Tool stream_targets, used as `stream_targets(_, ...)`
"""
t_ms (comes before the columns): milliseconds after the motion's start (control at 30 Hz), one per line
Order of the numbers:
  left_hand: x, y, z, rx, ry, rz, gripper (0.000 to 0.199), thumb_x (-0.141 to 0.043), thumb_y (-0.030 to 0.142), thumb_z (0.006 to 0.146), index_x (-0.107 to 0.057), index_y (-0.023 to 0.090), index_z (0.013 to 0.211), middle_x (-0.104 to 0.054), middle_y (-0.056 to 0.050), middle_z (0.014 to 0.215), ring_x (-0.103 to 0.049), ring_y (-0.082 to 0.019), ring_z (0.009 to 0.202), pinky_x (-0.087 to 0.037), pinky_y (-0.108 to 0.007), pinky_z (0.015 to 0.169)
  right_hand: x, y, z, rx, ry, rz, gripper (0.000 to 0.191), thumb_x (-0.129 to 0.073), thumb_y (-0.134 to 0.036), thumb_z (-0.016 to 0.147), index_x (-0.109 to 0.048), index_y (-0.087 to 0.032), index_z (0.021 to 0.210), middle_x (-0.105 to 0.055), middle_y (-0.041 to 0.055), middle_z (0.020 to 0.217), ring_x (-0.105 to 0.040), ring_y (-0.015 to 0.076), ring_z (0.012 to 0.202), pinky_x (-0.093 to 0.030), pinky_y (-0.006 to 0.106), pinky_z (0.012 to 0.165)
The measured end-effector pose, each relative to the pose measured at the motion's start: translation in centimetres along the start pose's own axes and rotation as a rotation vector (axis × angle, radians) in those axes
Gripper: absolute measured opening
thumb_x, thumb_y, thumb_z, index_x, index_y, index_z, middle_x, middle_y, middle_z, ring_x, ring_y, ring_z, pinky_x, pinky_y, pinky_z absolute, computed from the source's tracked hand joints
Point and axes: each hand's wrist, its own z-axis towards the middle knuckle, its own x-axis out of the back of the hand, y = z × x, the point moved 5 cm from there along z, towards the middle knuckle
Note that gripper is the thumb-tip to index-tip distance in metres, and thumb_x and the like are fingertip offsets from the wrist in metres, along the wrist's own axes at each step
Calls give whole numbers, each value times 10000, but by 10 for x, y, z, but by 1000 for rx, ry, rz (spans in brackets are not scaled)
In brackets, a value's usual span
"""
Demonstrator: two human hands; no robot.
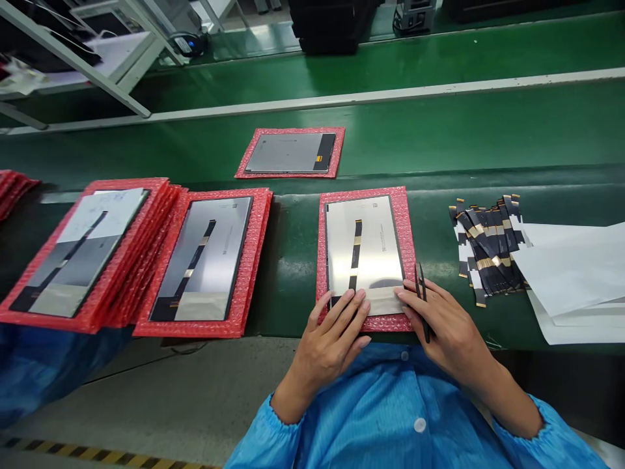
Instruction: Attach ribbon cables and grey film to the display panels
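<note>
An LCD panel (375,251) with a silvery back lies on a red bubble-wrap sheet (406,228) in front of me. A dark flex cable (355,251) runs down the panel, and a pale tape strip (383,301) crosses its lower end. My left hand (332,339) rests with fingers stretched out over the lower left corner, covering the cable's lower end. My right hand (446,329) holds black tweezers (422,299), points upward, against the palm side. Its index fingertip touches the right end of the tape strip.
Loose flex cables (491,244) lie piled to the right beside white paper sheets (581,273). Two stacks of bubble-wrapped panels stand left, a near one (205,254) and a farther one (83,254). Another panel (290,153) lies on the green surface (439,143) beyond.
</note>
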Motion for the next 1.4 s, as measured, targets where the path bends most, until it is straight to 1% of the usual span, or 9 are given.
stream_targets(200,2,0,2,-21,22,0,630,-496,485,980,-187,442,1527,-508,71,1476,-532,-243,1374,-512,-541,1131,0,-1,0,58,13,-28,503,-540,-167,951,-479,-327,1423,-665,-51,1348,-638,204,1267,-484,460,1146)
stream_targets(467,12,-1,2,42,142,-70,661,-394,466,1028,-152,176,1571,-479,-34,1520,-414,-210,1465,-407,-458,1213,-2,3,-2,57,44,2,479,-549,-192,941,-517,-307,1404,-682,-22,1312,-645,226,1242,-489,489,1134)
stream_targets(667,13,0,-11,-74,193,150,502,-391,466,1020,-399,288,1489,-463,8,1532,-454,-220,1439,-419,-446,1188,-3,4,-2,55,64,-2,544,-545,-208,930,-457,-387,1436,-681,-64,1310,-667,234,1227,-509,500,1120)
stream_targets(767,9,1,-14,-92,173,224,543,-409,502,1006,-383,280,1500,-463,8,1529,-470,-217,1430,-452,-440,1173,-4,6,-4,52,77,2,535,-543,-226,918,-476,-406,1418,-689,-72,1299,-680,261,1214,-524,516,1103)
stream_targets(900,10,2,-11,-30,130,180,575,-431,480,995,-288,332,1533,-488,51,1505,-494,-217,1410,-491,-458,1158,-7,10,-6,62,101,-12,516,-550,-259,906,-504,-399,1400,-686,-77,1307,-693,283,1194,-541,509,1088)
stream_targets(1000,14,-5,-2,51,139,153,554,-488,423,972,-325,395,1501,-577,64,1424,-532,-223,1373,-537,-458,1108,-10,12,-8,87,117,-20,532,-558,-268,893,-499,-400,1405,-683,-87,1313,-697,280,1186,-557,503,1071)
stream_targets(1100,24,-33,14,310,273,150,357,-484,352,977,-515,388,1332,-644,17,1315,-600,-235,1273,-580,-458,1001,-13,16,-10,97,133,-21,548,-580,-299,876,-496,-426,1403,-673,-109,1326,-702,281,1181,-564,493,1062)
stream_targets(1200,31,-63,33,507,374,150,159,-529,368,954,-596,281,1070,-658,-45,1155,-652,-254,1086,-596,-464,848,-17,19,-13,106,143,-21,577,-615,-344,850,-490,-444,1404,-670,-119,1329,-705,296,1181,-568,491,1054)
stream_targets(1400,33,-76,60,505,420,172,116,-568,311,929,-527,261,833,-618,-56,831,-606,-208,770,-536,-400,645,-17,13,-11,246,188,-40,644,-632,-367,821,-439,-483,1424,-706,-154,1249,-767,299,1054,-628,392,978)
